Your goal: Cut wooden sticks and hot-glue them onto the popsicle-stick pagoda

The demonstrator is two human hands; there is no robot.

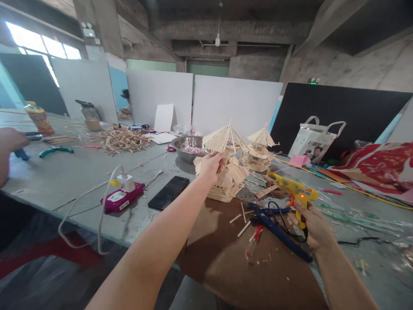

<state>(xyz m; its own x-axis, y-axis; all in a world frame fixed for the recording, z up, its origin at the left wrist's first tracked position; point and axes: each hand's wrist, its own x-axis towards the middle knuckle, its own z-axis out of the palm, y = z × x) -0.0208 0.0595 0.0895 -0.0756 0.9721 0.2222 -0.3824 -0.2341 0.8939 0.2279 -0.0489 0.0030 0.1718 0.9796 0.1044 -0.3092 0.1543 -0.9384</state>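
Observation:
My left hand (212,168) reaches out to a small pagoda model built of thin wooden sticks (227,183), its fingers closed at the part between the pointed upper roof and the lower tier. What exactly the fingertips grip is partly hidden. In my right hand (311,221) is a yellow glue gun (298,191) with an orange light glowing on it, its nozzle aimed left toward the models. A second stick pagoda (259,150) stands just behind. Below the glue gun lie blue-handled cutters (279,232) and several loose sticks (243,228) on the brown board (226,254).
A black phone (169,193) and a purple power strip (122,198) with a white plug and cable lie left. Behind are a metal bowl (189,148) and a stick pile (124,140). Another person's hand (11,142) shows at far left. A bag (316,140) stands back right.

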